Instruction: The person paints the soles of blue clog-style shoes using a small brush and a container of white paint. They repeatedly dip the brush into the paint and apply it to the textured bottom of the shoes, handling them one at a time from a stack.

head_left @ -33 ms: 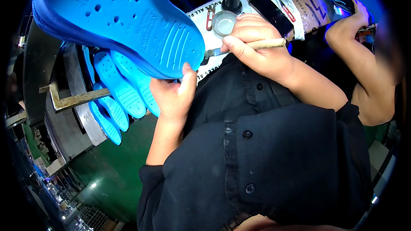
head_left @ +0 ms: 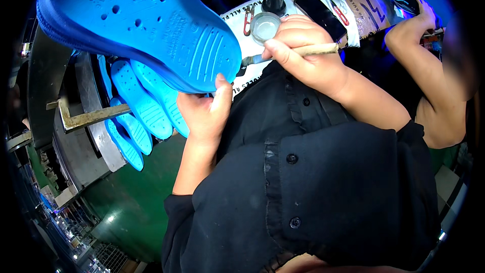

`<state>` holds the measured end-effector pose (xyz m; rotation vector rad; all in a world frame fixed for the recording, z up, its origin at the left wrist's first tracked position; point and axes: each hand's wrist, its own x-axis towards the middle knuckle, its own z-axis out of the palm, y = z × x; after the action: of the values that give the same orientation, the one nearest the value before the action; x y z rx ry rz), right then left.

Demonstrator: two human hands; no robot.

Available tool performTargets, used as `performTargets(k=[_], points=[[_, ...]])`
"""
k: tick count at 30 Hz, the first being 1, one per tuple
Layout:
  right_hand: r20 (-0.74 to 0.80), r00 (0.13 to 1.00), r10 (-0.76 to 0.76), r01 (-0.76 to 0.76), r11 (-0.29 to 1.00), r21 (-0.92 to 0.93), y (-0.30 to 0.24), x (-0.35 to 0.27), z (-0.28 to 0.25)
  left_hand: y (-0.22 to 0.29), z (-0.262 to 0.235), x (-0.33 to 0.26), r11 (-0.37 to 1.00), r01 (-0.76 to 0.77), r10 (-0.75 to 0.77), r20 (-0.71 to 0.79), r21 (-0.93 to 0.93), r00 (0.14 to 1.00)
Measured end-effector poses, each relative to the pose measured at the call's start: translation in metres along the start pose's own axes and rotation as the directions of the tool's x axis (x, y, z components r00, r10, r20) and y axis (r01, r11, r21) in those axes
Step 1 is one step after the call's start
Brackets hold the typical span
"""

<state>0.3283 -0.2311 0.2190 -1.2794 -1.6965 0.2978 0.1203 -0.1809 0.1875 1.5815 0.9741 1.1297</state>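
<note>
Close up at the upper left is a large blue foam shoe sole [head_left: 151, 25], pierced with holes and ribbed toward its near end. My left hand [head_left: 204, 114] grips that near end, thumb on the ribbed face and fingers hidden beneath. My right hand [head_left: 310, 63] is closed around the pale handle of a brush [head_left: 317, 49]. The brush's dark tip reaches the sole's right edge; whether it touches is unclear. Right by my right fingers is a small round clear cup [head_left: 264, 28] with whitish contents; I cannot tell whether those fingers touch it.
Several blue soles [head_left: 141, 98] rest at the left by a metal bar [head_left: 96, 117]. Behind the cup stand a black nozzle bottle [head_left: 274, 0], red snips [head_left: 247, 20] and a dark phone [head_left: 319, 15] on a white-covered surface. Another person's arm [head_left: 411, 53] is at the right.
</note>
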Motion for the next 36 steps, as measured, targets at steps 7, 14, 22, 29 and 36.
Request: performTargets(k=[7, 14, 22, 29, 36], points=[[-0.033, 0.999, -0.036, 0.038, 0.997, 0.067, -0.002, -0.004, 0.0, -0.006, 0.004, -0.003, 0.998, -0.064, 0.064, -0.034, 0.015, 0.997], [-0.035, 0.997, -0.065, 0.065, 0.998, -0.012, 0.001, -0.008, -0.001, -0.008, 0.013, 0.001, 0.978, -0.203, 0.198, -0.107, -0.042, 0.974], [-0.069, 0.993, -0.098, 0.096, 0.995, -0.035, -0.002, -0.002, 0.005, -0.014, 0.014, 0.003, 0.963, -0.269, 0.268, -0.089, 0.003, 0.959], [-0.107, 0.994, 0.009, -0.002, 0.998, 0.067, -0.004, -0.002, -0.001, -0.014, 0.019, 0.005, 0.937, -0.348, 0.344, -0.112, -0.02, 0.932], [-0.08, 0.996, -0.044, 0.044, 0.999, -0.003, -0.003, -0.003, 0.006, -0.012, 0.02, 0.011, 0.906, -0.423, 0.424, -0.081, 0.032, 0.902]])
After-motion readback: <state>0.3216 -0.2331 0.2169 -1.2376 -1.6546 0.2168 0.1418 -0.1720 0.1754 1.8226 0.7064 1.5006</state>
